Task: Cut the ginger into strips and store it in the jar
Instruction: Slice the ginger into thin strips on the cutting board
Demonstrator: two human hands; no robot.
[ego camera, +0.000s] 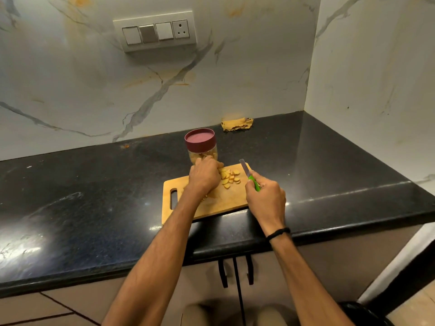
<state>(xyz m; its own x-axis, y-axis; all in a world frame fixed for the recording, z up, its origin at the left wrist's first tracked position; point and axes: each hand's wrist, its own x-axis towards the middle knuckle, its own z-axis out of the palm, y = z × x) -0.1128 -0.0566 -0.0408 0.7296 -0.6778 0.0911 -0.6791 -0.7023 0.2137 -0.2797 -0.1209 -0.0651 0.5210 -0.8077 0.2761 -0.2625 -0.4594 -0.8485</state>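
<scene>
A black counter (94, 208) carries a wooden board (226, 201) near its front edge, a lidded jar (201, 143) just behind the board, and a yellow cloth (236, 124) against the wall (70, 90).

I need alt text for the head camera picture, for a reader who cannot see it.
A person's left hand rests curled on a wooden cutting board beside pale yellow ginger slices, while the right hand grips a green-handled knife. A clear jar with a maroon lid stands behind the board on a black counter.

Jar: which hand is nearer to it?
Left. The left hand sits just in front of the jar; the right hand, gripping the knife, is farther off, to its right.
</scene>
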